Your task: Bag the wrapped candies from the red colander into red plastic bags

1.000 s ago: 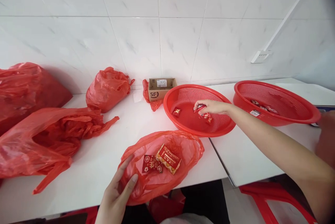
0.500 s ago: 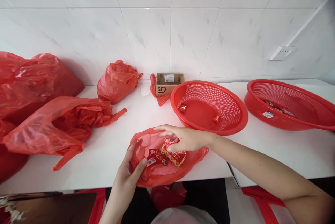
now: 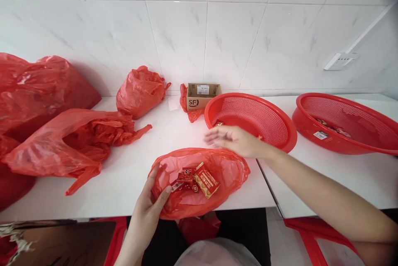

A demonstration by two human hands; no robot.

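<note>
My left hand (image 3: 151, 201) grips the left rim of an opened red plastic bag (image 3: 230, 172), thumb inside and fingers around the outside. In the bag lie small red snack packets (image 3: 185, 174) and a red and gold box-like pack (image 3: 206, 180). My right hand (image 3: 234, 141) hovers between the bag and the near red basket (image 3: 287, 127), fingers stretched out, slightly blurred, with nothing in them. That basket holds a small packet (image 3: 219, 124) at its left side and another (image 3: 260, 137) partly behind my right hand.
A second red basket (image 3: 311, 141) with several packets stands at the right. A small cardboard box (image 3: 199, 102) sits by the tiled wall. Red plastic bags (image 3: 141, 91) crowd the left, one slumped open (image 3: 46, 145). A seam (image 3: 266, 179) divides the white tabletop.
My right hand has let go of a small red packet, which now lies on the others in the bag. It has risen away toward the near basket. My left hand keeps its grip.
</note>
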